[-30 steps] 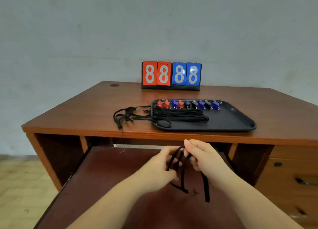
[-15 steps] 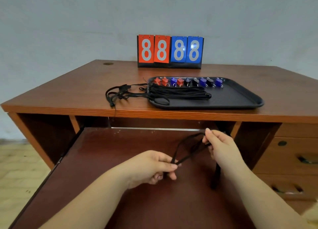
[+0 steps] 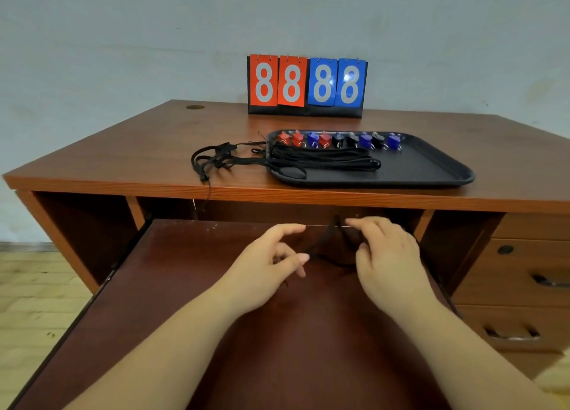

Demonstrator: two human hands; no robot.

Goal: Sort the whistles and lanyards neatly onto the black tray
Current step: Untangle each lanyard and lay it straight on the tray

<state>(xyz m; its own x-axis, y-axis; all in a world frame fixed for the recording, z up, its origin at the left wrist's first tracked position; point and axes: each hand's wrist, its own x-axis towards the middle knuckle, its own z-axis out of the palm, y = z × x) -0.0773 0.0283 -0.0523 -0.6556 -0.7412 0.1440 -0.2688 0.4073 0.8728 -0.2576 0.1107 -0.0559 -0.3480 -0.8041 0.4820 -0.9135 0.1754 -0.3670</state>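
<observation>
The lanyard we are folding hangs between our hands over the pull-out shelf, in front of and below the black tray; half a second ago it was stretched taut and our hands stood wider apart, now they have closed in and the cord sags in a loop, so we judge the fold nearly ready; our left hand pinches one end, our right hand curls loosely round the other; it is thin, black, limp; on the tray lie nine whistles and bundled cords
</observation>
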